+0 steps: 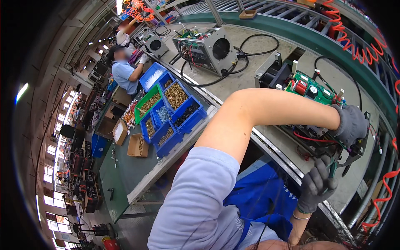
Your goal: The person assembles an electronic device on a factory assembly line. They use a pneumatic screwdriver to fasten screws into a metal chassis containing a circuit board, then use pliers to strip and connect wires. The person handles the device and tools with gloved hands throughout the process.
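My left arm reaches across to an open electronic unit with a green circuit board (312, 88) at the right. My left hand (352, 125), in a grey glove, bends over the unit's right end, beside wires. Its fingers are curled, and what they hold is hidden. Below it, at the unit's near side, my right hand (316, 185), also grey-gloved, is closed around a green-handled hand tool (333, 167). The tool points up toward the unit, its tip too small to make out. A red cable (314, 138) runs along the unit's near side.
Blue bins (189, 118) and a green bin (146, 103) of small hardware stand left of my arm. Farther along the bench sits another unit with a round fan (221, 48) and black cable. Rollers (287, 12) and red coiled hoses (350, 43) line the far side. A co-worker (125, 71) works upper left.
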`<state>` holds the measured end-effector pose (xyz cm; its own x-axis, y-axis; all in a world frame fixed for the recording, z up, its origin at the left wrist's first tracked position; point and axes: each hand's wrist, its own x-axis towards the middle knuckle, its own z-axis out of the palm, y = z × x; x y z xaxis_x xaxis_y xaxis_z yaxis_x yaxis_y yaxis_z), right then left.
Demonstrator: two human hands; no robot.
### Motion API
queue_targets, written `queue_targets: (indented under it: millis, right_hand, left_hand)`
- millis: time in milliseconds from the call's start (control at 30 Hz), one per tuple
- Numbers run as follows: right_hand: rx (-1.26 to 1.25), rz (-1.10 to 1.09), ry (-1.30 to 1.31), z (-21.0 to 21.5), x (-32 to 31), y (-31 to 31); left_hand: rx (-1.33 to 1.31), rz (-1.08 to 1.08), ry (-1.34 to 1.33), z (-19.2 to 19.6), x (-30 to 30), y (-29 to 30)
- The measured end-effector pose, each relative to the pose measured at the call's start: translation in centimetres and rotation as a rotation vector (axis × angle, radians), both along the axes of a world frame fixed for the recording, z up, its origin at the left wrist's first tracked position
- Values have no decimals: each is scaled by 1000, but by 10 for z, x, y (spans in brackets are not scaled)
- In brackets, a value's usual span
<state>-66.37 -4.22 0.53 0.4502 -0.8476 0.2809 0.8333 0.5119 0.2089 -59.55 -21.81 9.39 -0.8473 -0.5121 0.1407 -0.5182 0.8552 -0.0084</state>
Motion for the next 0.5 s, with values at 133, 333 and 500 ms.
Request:
queue_targets:
  millis: [133,333,500]
  right_hand:
    - [44,43,-170,2,3,4]
    - [-39,-31,518,-17,-18,2]
    - [-4,-61,679,-24,-25,13]
  left_hand:
    - [33,46,-42,0,-4,0]
    - [76,36,53,5,-12,-2]
    - [58,-22,139,12,0,1]
